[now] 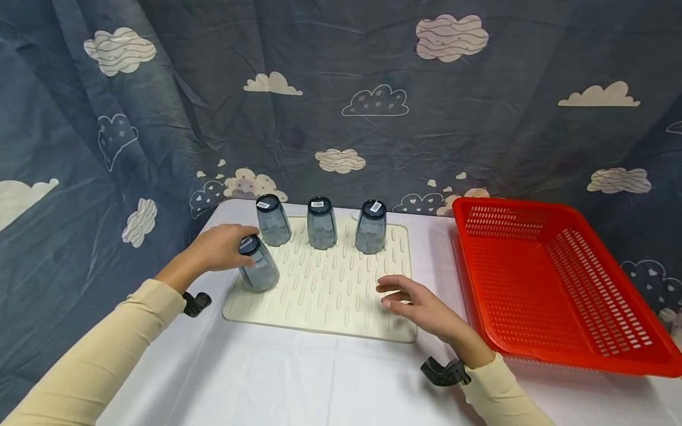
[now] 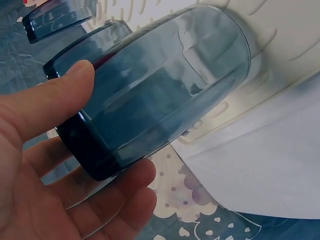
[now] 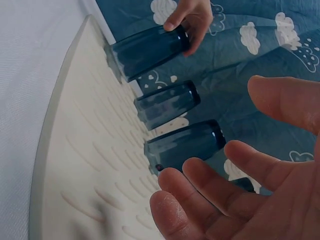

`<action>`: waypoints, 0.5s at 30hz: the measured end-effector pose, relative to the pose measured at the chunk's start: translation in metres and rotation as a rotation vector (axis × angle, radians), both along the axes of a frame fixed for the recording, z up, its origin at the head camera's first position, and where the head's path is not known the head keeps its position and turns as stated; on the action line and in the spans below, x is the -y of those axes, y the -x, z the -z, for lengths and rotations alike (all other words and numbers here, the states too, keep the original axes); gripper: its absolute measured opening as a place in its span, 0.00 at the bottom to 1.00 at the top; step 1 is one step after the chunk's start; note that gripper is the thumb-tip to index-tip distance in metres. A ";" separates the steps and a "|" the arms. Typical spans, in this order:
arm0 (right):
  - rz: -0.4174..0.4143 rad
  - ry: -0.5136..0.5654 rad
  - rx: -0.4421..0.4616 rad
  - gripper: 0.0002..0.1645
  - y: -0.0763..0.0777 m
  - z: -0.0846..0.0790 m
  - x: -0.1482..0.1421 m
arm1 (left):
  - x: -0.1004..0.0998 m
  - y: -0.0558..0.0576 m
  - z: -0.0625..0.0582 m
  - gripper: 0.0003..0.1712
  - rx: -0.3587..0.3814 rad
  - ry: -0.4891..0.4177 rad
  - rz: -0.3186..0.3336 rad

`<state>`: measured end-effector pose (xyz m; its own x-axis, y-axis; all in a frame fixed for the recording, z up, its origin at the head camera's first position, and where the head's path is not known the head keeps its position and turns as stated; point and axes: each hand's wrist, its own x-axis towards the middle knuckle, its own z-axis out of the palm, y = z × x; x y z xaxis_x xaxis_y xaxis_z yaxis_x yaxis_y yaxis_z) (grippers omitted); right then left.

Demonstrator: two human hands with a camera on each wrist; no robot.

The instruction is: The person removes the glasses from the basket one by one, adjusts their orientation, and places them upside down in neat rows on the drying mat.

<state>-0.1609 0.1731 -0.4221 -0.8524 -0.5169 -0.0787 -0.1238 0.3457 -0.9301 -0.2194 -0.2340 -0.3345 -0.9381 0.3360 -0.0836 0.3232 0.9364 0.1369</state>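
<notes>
With thumb and fingers around its dark base, my left hand (image 1: 221, 247) grips an upside-down blue-tinted drinking glass (image 1: 260, 271) at the left side of a cream drying mat (image 1: 319, 305). The left wrist view shows the thumb on one side of the glass (image 2: 165, 85) and the fingers around the other. Three similar glasses stand inverted along the mat's back edge: a left one (image 1: 274, 228), a middle one (image 1: 322, 228) and a right one (image 1: 371, 232). My right hand (image 1: 423, 305) hovers over the mat's right side, fingers relaxed and holding nothing.
A red plastic basket (image 1: 471, 278) with slotted walls stands on the right of the white-covered table (image 1: 277, 373). Behind the table hangs a dark blue cloth (image 1: 319, 118) with cloud prints, which also runs along the left side.
</notes>
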 end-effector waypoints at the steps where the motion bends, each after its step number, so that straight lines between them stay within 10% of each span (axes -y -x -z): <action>1: 0.001 -0.002 0.001 0.30 0.000 0.000 0.000 | 0.000 0.000 0.001 0.39 0.001 0.003 -0.003; 15: -0.004 0.004 -0.005 0.29 0.000 0.002 -0.002 | 0.000 0.001 0.008 0.40 0.040 0.015 -0.003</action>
<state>-0.1606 0.1750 -0.4246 -0.8508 -0.5205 -0.0722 -0.1298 0.3412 -0.9310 -0.2209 -0.2341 -0.3426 -0.9350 0.3313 -0.1265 0.3145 0.9395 0.1358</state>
